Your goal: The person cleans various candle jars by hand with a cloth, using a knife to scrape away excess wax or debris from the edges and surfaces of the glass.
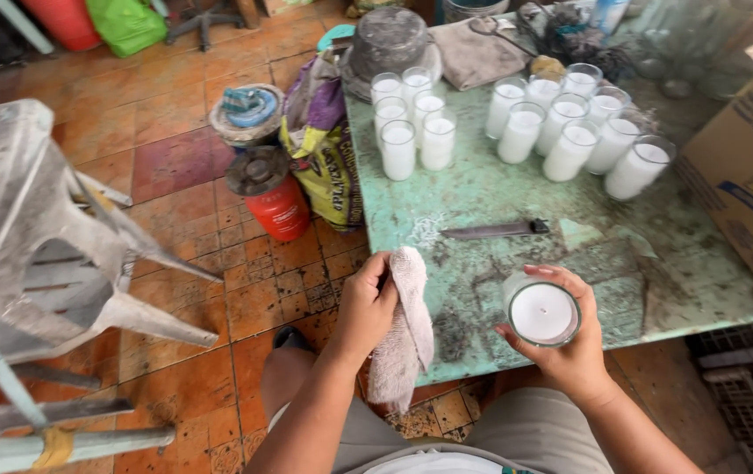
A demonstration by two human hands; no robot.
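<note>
My left hand (364, 305) grips a pinkish cloth rag (405, 329) that hangs down over the near edge of the green table (482, 193). My right hand (570, 347) holds a glass candle (541, 312) filled with white wax, upright, just above the table's front edge. A knife (498, 230) with a dark handle lies flat on the table beyond both hands. Two groups of several white glass candles (412, 123) (583, 132) stand further back on the table.
A cardboard box (749, 167) sits at the table's right end. A red gas canister (269, 193), a printed sack (324, 149) and a lidded tin (247, 112) stand on the tiled floor left of the table. A grey plastic chair (34, 228) is at far left. A dark pot (387, 39) sits at the table's back.
</note>
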